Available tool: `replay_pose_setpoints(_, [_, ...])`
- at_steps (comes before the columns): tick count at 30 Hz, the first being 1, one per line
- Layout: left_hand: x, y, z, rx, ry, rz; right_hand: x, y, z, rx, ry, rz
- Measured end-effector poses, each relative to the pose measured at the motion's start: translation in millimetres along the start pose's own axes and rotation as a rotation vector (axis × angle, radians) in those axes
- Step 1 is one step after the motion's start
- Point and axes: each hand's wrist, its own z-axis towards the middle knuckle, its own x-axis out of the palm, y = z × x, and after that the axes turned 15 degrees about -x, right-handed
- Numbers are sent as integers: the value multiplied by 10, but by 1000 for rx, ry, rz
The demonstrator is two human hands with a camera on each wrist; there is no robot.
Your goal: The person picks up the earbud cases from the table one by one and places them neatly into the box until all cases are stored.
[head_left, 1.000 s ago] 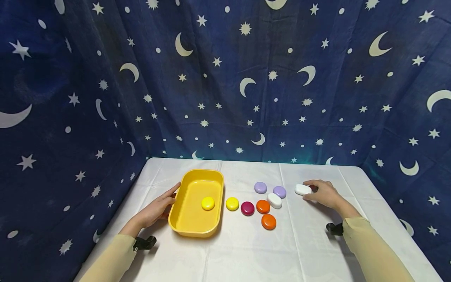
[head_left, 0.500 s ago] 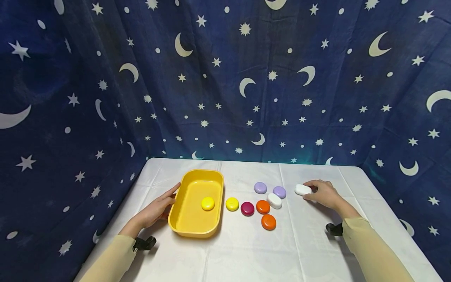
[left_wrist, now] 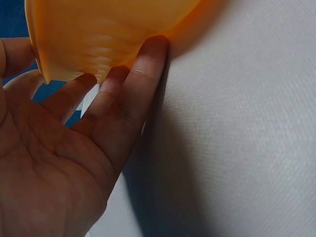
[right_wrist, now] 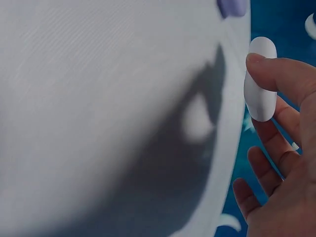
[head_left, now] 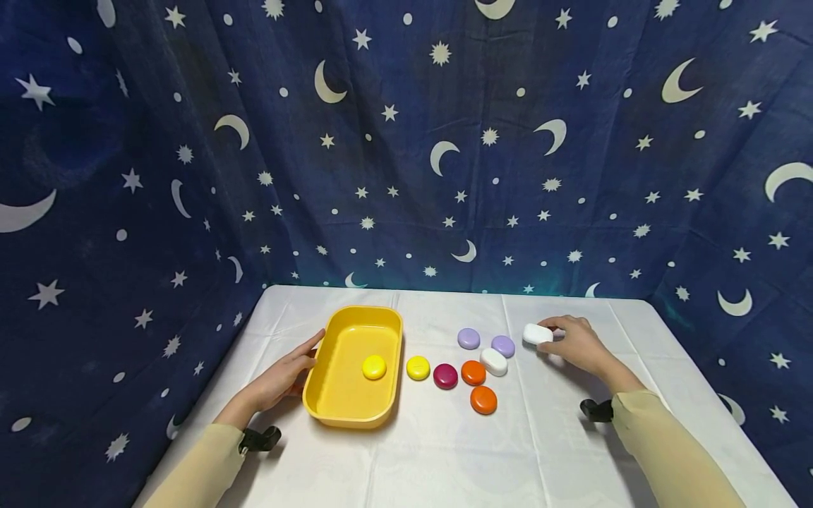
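**One pebble in the tray, eight outside it**

From the head view, the right hand (head_left: 574, 343) pinches a white pebble (head_left: 537, 334) lifted just off the tablecloth (head_left: 444, 451). The left hand (head_left: 286, 372) rests against the yellow tray (head_left: 387, 321), where one yellow pebble (head_left: 374, 367) lies. Seven more sit between tray and hand.

At the left wrist, straight fingers (left_wrist: 143, 69) press the tray's wall (left_wrist: 98, 29).

At the right wrist, thumb and fingers (right_wrist: 276, 74) grip the white pebble (right_wrist: 260, 89). Most of the sorting looks undone.
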Motion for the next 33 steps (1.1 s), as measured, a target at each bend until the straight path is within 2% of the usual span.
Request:
replay_pose_setpoints(7, [2,2,-5,-2,-11,-4,-3,331,154,-106,-58,11])
replay_pose_setpoints(14, [5,6,-2,-9,-22,-11,87,728,370,-190,-55,43])
replay_pose_setpoints(24, [4,-5,-6,-8,-25,-1,294,1325,670,-188,14,107])
replay_pose_setpoints(33, [-7,1,2,-14,-27,-4,571,1771,896,-244,44,108])
